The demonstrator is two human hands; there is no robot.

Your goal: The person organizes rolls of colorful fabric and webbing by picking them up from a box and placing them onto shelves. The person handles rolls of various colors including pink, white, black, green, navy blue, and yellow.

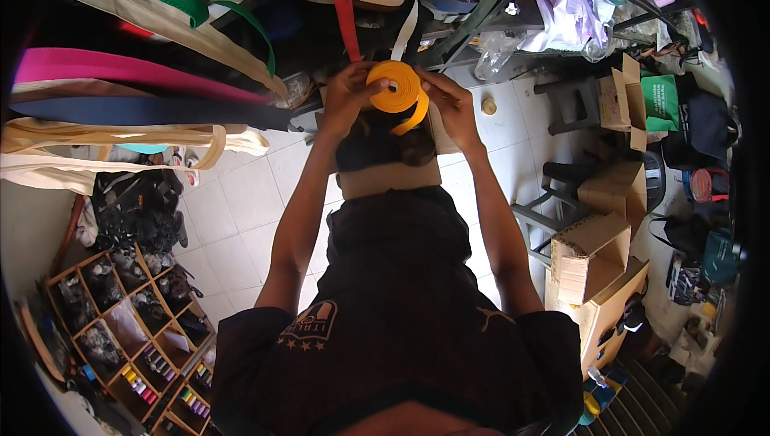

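You seem mid-winding, your left hand clamped on the yellow roll, your right hand's closure unclear at its edge; the loose tail likely needs steady guiding next.

- Place: a workshop, apparently for webbing and sewing goods.
- Left of fingers: webbing straps hanging in several colours.
- Left of fingers, toward body: wooden pigeonhole rack, compartments holding plastic-bagged items and what look like thread spools.
- Right of fingers: plastic stools, open cardboard boxes.
- Beneath fingers: tiled floor.
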